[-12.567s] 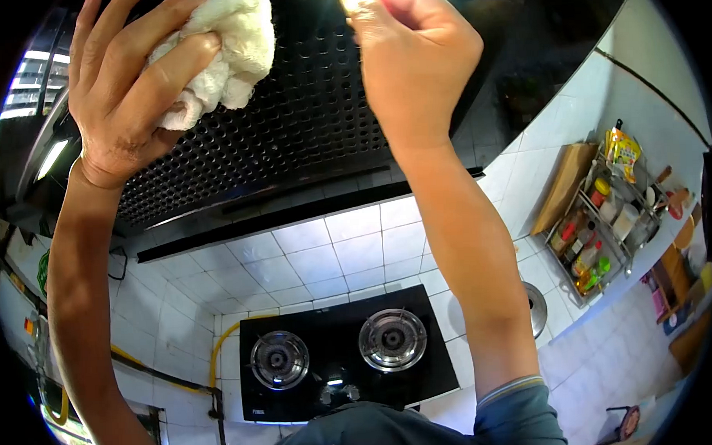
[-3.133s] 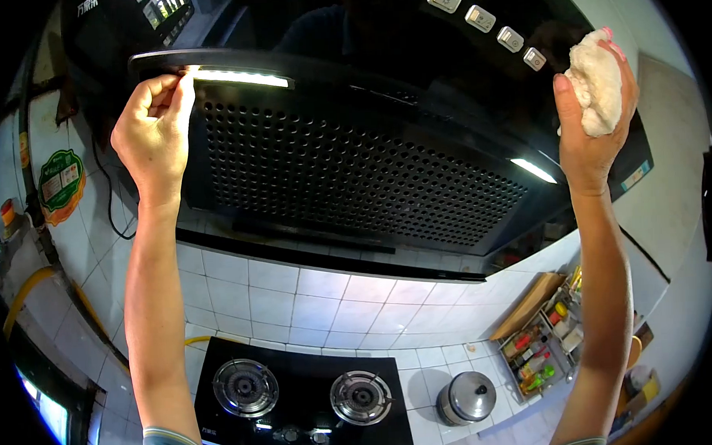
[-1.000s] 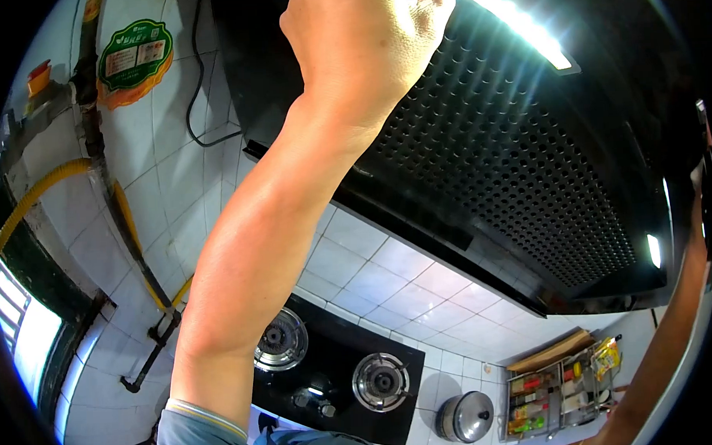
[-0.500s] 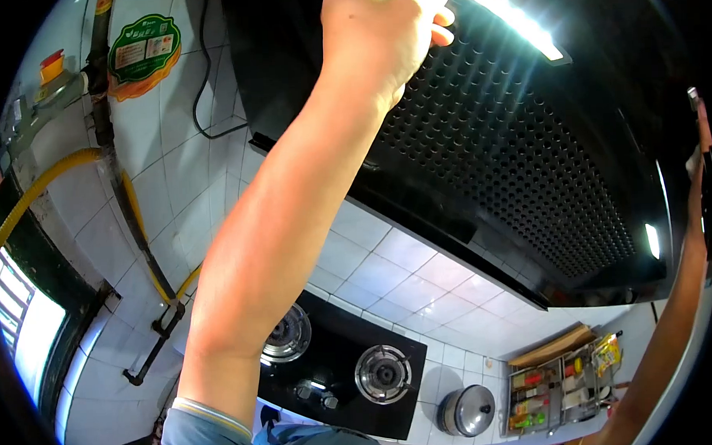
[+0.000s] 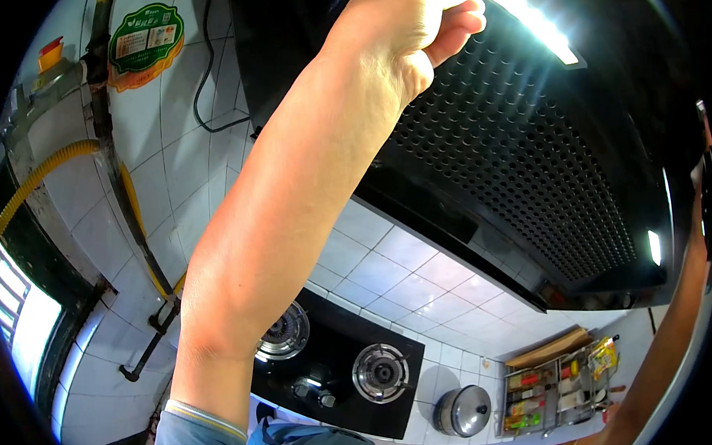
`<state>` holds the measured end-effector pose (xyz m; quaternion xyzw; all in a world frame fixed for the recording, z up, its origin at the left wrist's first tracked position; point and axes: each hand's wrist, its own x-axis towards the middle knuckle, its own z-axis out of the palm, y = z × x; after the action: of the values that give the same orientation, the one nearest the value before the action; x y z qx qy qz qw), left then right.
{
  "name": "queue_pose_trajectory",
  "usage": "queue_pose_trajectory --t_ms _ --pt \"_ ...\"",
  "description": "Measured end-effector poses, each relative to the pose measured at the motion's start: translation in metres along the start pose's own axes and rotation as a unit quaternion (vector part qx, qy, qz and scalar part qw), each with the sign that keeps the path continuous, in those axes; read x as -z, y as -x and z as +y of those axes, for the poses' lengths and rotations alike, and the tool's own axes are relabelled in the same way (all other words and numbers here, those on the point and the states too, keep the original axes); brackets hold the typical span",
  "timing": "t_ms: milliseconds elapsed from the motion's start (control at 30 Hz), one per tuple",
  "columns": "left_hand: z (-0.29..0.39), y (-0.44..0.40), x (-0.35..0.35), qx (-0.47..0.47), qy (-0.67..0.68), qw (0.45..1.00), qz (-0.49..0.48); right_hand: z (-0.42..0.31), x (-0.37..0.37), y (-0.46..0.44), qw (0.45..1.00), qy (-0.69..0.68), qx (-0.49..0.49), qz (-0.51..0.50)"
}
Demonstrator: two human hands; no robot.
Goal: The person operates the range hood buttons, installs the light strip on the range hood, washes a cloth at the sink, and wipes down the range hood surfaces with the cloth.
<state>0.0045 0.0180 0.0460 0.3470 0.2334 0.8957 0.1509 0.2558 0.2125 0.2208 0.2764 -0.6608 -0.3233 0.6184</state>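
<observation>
My left hand (image 5: pixel 431 24) is raised to the near end of a lit light strip (image 5: pixel 533 24) under a black range hood (image 5: pixel 465 211). Its thumb and index finger meet at the strip's glowing end, the other fingers curled; whatever they pinch is lost in the glare and at the frame's top. At the far right edge, my right hand (image 5: pixel 699 152) is raised beside the hood's side, small and dark; its fingers and anything in them cannot be made out. The hood's perforated panel (image 5: pixel 518 162) lies between the two arms.
Below are a black two-burner gas stove (image 5: pixel 338 372), a lidded metal pot (image 5: pixel 464 411) and a rack of bottles (image 5: pixel 550 392) with a wooden board (image 5: pixel 550 349) behind. Left are a yellow hose (image 5: pixel 37 179), a dark pipe (image 5: pixel 123 191), a black cable and a window.
Over the last second my left hand has shifted right along the hood's underside and its wrist has turned. Earlier, my right hand held a white cloth at the hood's front; the view has since swung left.
</observation>
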Motion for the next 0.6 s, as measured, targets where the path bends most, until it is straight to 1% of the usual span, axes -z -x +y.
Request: queue_pose_trajectory --t_ms 67,267,333,367,433,467,567,600 --pt "-0.001 -0.003 0.002 0.012 0.017 1.0 -0.017 0.004 0.003 -0.001 0.999 0.042 0.005 -0.027" --pt "-0.011 -0.013 0.005 0.023 0.037 0.999 -0.01 -0.002 0.003 -0.001 0.999 0.049 0.004 -0.024" --pt "-0.009 0.0 0.002 -0.038 0.015 0.999 -0.02 -0.008 0.0 0.001 0.999 0.045 -0.003 -0.012" --pt "-0.009 0.004 -0.002 -0.039 0.015 0.999 -0.02 -0.01 -0.001 0.001 0.999 0.042 -0.01 -0.001" --pt "-0.009 0.006 -0.01 -0.103 -0.024 0.993 0.058 -0.009 -0.002 0.003 0.999 0.026 -0.023 -0.004" --pt "-0.01 0.004 -0.009 -0.104 -0.024 0.993 0.058 -0.009 -0.002 0.004 0.999 0.011 -0.036 -0.007" --pt "-0.012 0.001 -0.008 -0.13 -0.018 0.99 0.049 -0.012 -0.005 0.003 0.999 0.019 -0.033 -0.003" --pt "-0.009 0.0 -0.012 -0.122 -0.032 0.989 0.073 -0.006 -0.004 0.002 0.999 0.02 -0.032 -0.003"
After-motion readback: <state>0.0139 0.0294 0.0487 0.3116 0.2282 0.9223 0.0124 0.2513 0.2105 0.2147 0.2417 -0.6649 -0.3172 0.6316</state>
